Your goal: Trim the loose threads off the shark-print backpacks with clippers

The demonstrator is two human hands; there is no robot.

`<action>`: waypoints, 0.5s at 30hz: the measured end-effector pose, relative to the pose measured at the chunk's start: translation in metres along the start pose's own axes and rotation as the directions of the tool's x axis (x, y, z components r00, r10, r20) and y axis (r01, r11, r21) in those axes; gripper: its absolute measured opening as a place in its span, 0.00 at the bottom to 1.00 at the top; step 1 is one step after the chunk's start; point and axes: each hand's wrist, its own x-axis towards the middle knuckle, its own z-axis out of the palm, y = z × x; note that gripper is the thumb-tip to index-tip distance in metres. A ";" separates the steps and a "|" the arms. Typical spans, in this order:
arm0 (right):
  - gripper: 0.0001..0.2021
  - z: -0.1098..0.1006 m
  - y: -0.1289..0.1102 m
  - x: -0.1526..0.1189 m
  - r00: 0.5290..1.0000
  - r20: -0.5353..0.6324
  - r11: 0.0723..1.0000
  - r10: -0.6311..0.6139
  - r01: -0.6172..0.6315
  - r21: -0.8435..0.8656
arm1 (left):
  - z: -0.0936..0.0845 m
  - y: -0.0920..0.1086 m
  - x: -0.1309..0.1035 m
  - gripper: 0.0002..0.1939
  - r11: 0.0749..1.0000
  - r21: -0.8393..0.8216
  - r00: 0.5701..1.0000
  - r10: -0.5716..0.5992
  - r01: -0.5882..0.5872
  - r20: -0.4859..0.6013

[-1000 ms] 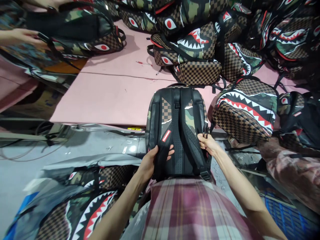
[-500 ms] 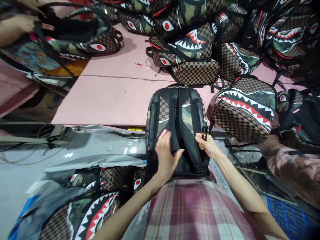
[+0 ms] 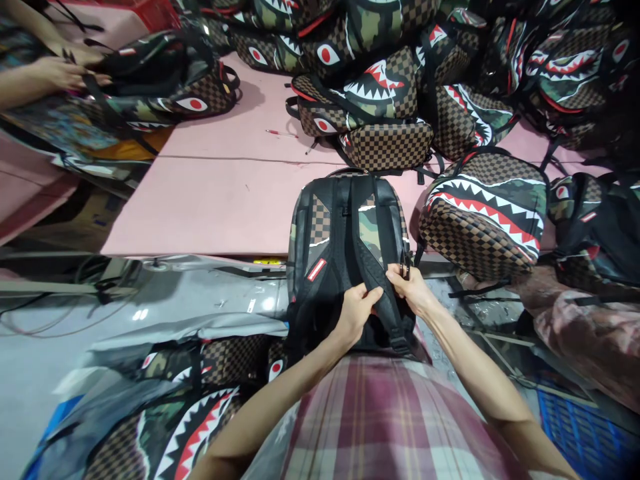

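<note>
A backpack [image 3: 345,220] leans upright at the table's front edge against me, its back panel and two black shoulder straps facing up. My left hand [image 3: 357,310] is closed on the inner edge of the right-hand shoulder strap [image 3: 374,270], thumb on top. On that strap's outer edge my right hand [image 3: 413,287] pinches with thumb and forefinger. A small dark tool, apparently thread snips [image 3: 405,261], sticks up from the right hand. A red-and-white label [image 3: 316,270] shows on the left strap.
Several shark-mouth backpacks cover the back and right of the pink table [image 3: 225,200]; one backpack [image 3: 487,213] sits right beside mine. At upper left another person's hands [image 3: 70,70] work on a backpack [image 3: 195,100]. More backpacks [image 3: 200,427] lie low at my left. A red pen [image 3: 280,133] lies on the table.
My left hand has come down and right from above the backpack, its spread fingers now closed on the strap. The right hand keeps its grip. The other person's hands have shifted slightly.
</note>
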 end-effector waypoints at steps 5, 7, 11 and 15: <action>0.20 0.000 0.007 0.000 0.999 0.004 0.999 0.037 -0.038 0.037 | -0.013 0.006 0.003 0.20 0.997 0.034 0.997 -0.074 0.074 0.004; 0.18 -0.004 0.008 -0.002 0.995 -0.070 0.996 0.069 -0.065 0.058 | -0.027 0.011 0.001 0.20 0.992 0.121 0.999 -0.029 0.031 -0.018; 0.16 -0.022 -0.010 0.009 0.961 -0.268 0.992 0.072 -0.040 0.121 | -0.060 0.042 0.005 0.18 0.976 0.192 0.989 0.121 -0.103 -0.080; 0.13 -0.041 -0.050 0.059 0.977 -0.214 0.968 0.020 0.035 0.249 | -0.081 0.108 0.049 0.16 0.909 0.232 0.912 0.385 -0.347 -0.142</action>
